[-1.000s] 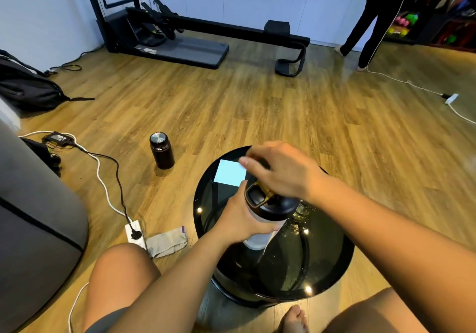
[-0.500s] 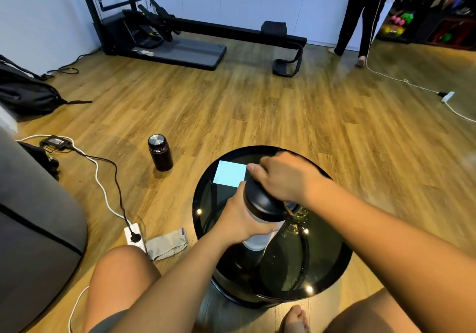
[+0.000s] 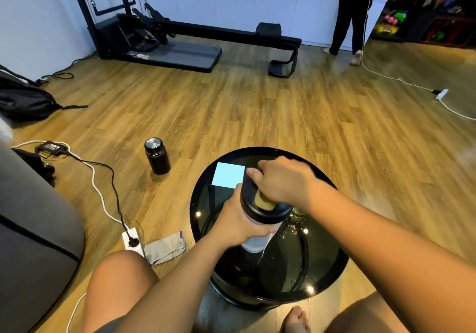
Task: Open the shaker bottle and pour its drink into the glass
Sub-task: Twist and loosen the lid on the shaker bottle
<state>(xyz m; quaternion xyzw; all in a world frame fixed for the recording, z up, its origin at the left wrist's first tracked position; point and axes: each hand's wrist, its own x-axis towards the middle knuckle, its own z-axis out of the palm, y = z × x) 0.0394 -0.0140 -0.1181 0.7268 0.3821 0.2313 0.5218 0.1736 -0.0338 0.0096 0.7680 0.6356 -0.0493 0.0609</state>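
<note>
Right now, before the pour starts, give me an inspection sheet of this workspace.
Surface: round black glass table, glossy.
Job's things: shaker bottle upright on the table, black lid on; glass beside it, mostly hidden by the right forearm.
Clutter: light blue paper on the table; dark flask and grey pouch on the floor.
Hands: left hand grips the bottle body; right hand grips the lid.
Cables: white cord and black cord run to a power strip.
Surroundings: wood floor, exercise machine, a person standing.
</note>
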